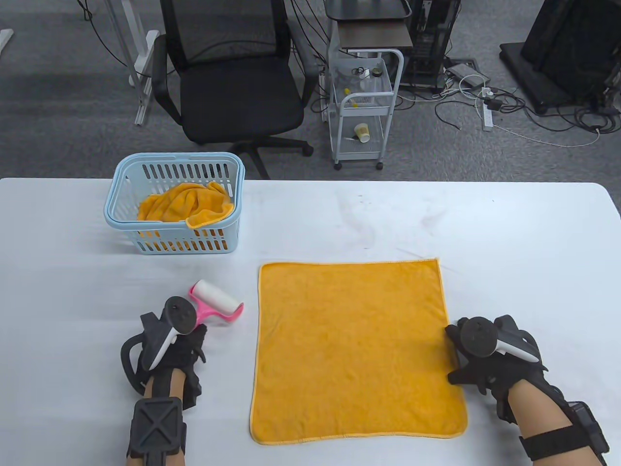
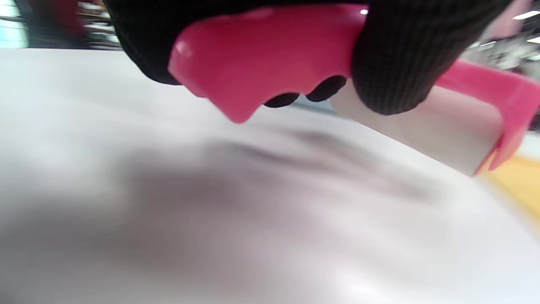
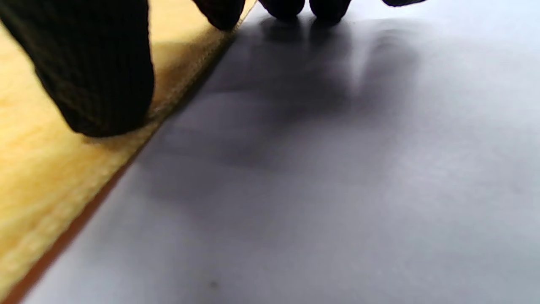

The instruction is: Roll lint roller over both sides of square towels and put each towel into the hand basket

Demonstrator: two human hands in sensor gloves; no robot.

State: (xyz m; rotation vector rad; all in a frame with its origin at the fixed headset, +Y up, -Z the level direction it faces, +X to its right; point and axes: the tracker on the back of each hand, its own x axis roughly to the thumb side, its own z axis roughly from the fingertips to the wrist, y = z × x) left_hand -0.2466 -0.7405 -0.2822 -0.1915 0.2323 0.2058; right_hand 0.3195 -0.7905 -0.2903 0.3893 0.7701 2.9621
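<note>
An orange square towel (image 1: 354, 349) lies flat on the white table (image 1: 436, 218). My left hand (image 1: 187, 342) grips the pink handle of a lint roller (image 1: 216, 303), whose white roll sits just left of the towel. In the left wrist view the fingers (image 2: 392, 59) curl round the pink handle (image 2: 270, 55), the roll (image 2: 443, 135) just above the table. My right hand (image 1: 461, 349) rests at the towel's right edge; its thumb (image 3: 101, 71) presses the towel (image 3: 38, 177), other fingertips touching the table. A blue hand basket (image 1: 174, 208) at the back left holds a crumpled orange towel (image 1: 187, 204).
Beyond the table's far edge stand a black office chair (image 1: 233, 82) and a white wire cart (image 1: 364, 107). Cables lie on the floor at the right.
</note>
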